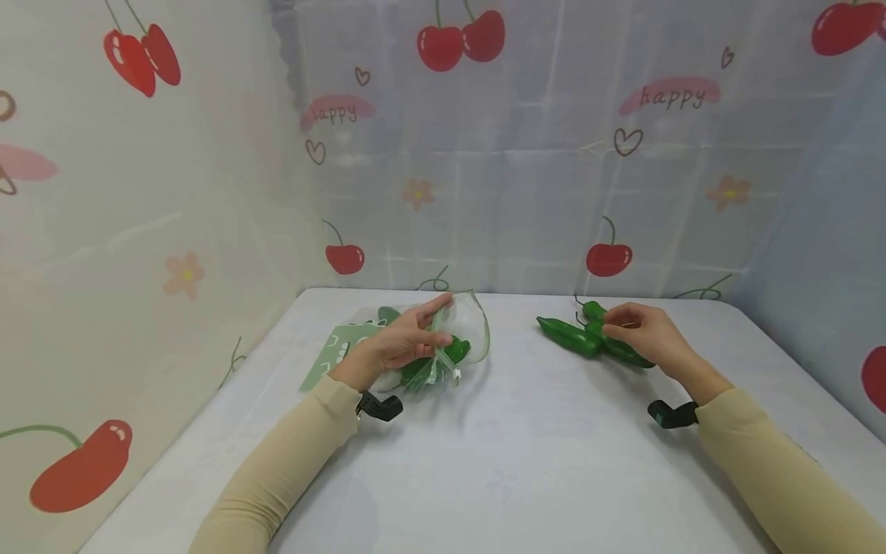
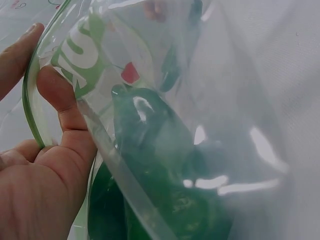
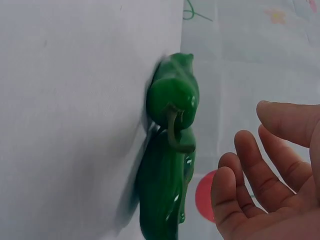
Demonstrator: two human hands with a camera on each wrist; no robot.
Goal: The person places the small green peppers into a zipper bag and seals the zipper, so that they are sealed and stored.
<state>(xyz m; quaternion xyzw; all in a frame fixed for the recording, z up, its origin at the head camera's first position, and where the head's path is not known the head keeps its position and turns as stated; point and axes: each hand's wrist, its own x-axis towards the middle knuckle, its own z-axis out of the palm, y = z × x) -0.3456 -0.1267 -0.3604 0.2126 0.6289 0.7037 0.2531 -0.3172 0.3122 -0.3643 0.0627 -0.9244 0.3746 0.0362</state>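
Observation:
My left hand (image 1: 398, 340) holds the mouth of a clear zip bag (image 2: 240, 145) with a green-edged seal, its index finger stretched along the far side. In the left wrist view the rim runs between the fingers and thumb. Green peppers (image 2: 150, 125) show through the plastic inside the bag. Over a small group of long green peppers (image 1: 569, 336) on the right, my right hand (image 1: 647, 332) hovers with loosely bent fingers and nothing in them. In the right wrist view one pepper (image 3: 172, 102) points its curved stem at the camera, and that hand's fingers are apart from it.
A green printed panel with white marks (image 1: 335, 350) lies left of the left hand, beside the bag. The white table (image 1: 498, 454) is bounded by a cherry-patterned curtain (image 1: 512, 192) at the back and sides. Each wrist wears a black camera.

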